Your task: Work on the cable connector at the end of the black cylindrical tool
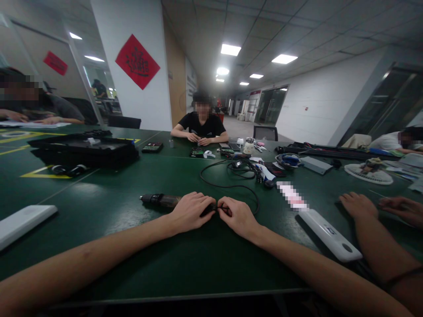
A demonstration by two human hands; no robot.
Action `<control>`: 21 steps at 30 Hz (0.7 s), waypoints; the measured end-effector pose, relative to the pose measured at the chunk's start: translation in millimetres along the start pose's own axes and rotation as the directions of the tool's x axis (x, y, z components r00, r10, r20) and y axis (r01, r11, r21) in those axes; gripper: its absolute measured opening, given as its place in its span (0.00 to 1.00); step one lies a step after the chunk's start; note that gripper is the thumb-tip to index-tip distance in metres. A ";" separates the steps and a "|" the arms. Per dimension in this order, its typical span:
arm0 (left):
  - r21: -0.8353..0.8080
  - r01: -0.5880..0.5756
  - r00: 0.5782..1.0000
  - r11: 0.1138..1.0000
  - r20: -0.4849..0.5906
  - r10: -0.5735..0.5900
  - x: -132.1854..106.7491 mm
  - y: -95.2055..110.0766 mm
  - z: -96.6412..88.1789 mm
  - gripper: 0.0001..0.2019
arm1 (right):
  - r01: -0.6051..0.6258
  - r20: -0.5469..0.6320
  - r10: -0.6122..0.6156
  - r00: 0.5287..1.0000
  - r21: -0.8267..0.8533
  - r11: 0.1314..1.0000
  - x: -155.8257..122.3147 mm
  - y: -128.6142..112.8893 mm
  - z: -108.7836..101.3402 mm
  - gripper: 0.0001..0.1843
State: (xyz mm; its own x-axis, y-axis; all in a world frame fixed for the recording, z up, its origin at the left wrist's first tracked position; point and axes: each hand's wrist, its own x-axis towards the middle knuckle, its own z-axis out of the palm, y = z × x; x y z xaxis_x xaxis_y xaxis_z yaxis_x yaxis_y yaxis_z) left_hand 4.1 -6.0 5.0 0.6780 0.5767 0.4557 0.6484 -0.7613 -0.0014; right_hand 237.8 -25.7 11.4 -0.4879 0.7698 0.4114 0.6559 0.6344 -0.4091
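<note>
On the green table lies a corded power tool [160,200], long and dark with a metal-tipped nose pointing left; it looks like an electric screwdriver or small grinder. My left hand [191,212] is wrapped over its rear body, hiding much of it. My right hand [238,216] pinches the black cord [256,199] close to the tool's tail end, with fingertips nearly meeting those of the left hand. From there the cord loops away to a coiled heap farther up the table. The exact joint between cord and tool is hidden by my fingers.
A white power strip [330,235] lies to the right, beside another person's hands [360,206]. A white oblong device [26,224] is at left, with a black tray [86,149] behind it. Across sits a person [201,125] among circuit boards. A white round fan part [368,172] lies far right.
</note>
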 end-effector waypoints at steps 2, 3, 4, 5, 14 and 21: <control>-0.023 -0.043 0.999 0.999 0.011 0.043 0.2 -0.1 -0.5 0.10 | -0.002 0.002 0.002 1.000 0.006 1.000 -0.2 -0.3 -0.4 0.06; -0.028 -0.045 0.999 0.999 0.014 0.045 0.4 -0.1 -0.6 0.09 | -0.003 0.006 0.003 1.000 0.008 1.000 -0.2 -0.5 -0.7 0.06; -0.026 -0.031 0.999 0.999 0.012 0.031 0.5 -0.1 -0.4 0.08 | -0.004 0.008 0.004 1.000 0.009 1.000 -0.2 -0.6 -1.0 0.06; -0.019 -0.006 1.000 1.000 0.005 0.006 0.6 0.0 0.0 0.08 | -0.005 0.010 0.005 1.000 0.008 1.000 -0.2 -0.7 -1.2 0.06; -0.031 -0.025 1.000 0.999 -0.012 0.025 -0.2 -1.3 0.5 0.09 | -0.003 0.001 0.003 1.000 -0.001 1.000 0.1 0.7 0.4 0.06; -0.050 -0.081 0.997 0.995 0.010 0.082 -0.3 -3.2 -0.8 0.10 | -0.007 0.010 0.006 1.000 0.006 1.000 -0.5 -0.9 -2.0 0.06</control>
State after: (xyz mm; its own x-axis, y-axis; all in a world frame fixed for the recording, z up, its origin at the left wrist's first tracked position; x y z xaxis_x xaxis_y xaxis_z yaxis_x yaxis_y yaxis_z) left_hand 1.6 -3.9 5.6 0.7320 0.5154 0.4455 0.5734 -0.8193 0.0058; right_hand 238.7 -26.8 13.2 -0.4893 0.7746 0.4007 0.6558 0.6297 -0.4164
